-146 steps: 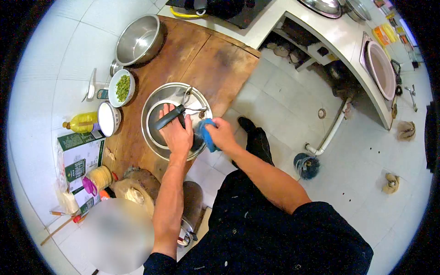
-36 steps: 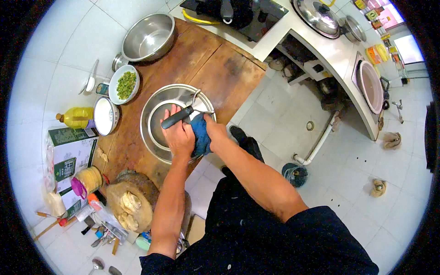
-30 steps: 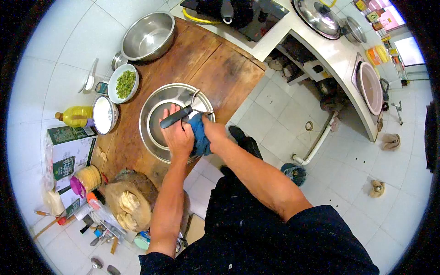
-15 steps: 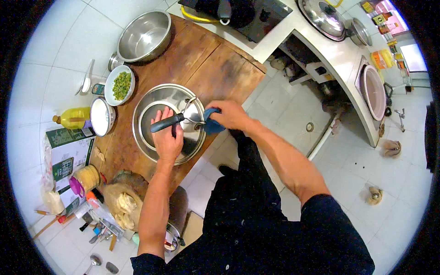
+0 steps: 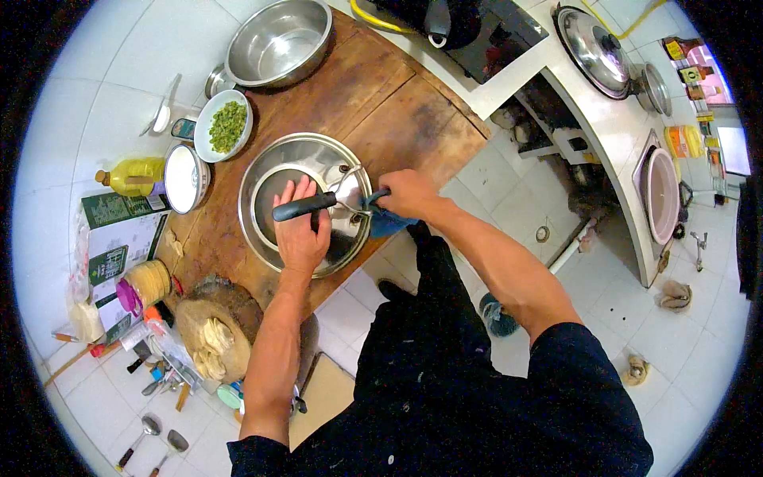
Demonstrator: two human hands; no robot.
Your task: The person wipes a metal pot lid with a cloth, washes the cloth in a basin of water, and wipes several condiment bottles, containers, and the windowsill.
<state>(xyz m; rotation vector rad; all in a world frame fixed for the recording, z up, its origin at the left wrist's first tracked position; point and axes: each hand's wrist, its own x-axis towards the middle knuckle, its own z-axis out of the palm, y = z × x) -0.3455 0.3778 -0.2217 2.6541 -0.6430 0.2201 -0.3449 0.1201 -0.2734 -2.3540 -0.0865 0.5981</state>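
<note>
Right at the person-side edge of the wooden table [image 5: 373, 103], the steel lid [image 5: 314, 155] is pinned by the left hand [image 5: 300, 237], laid flat with fingers spread beneath the black handle [image 5: 304, 207]. At the rim, the blue cloth [image 5: 388, 223] is gripped, bunched, in the right hand [image 5: 407, 193]; the two hands are kept apart, one to each side of the handle. A wipe of the rim looks to be the step in hand: it is best done with the cloth folded over the lip, steady pressure kept, and the lid turned bit by bit so that no stretch, nor the handle's mounts, is missed. The palm should be kept firm, with the table's edge so near.

Out to the wall-side edge, chopped greens [image 5: 229, 127] are held in a white bowl [image 5: 204, 133]; next to it, only white is shown inside a patterned bowl [image 5: 204, 176]. Yellow liquid is carried in the bottle [image 5: 137, 176]. At the corner between wall and stove, a deep steel basin [image 5: 278, 44] is set.
</note>
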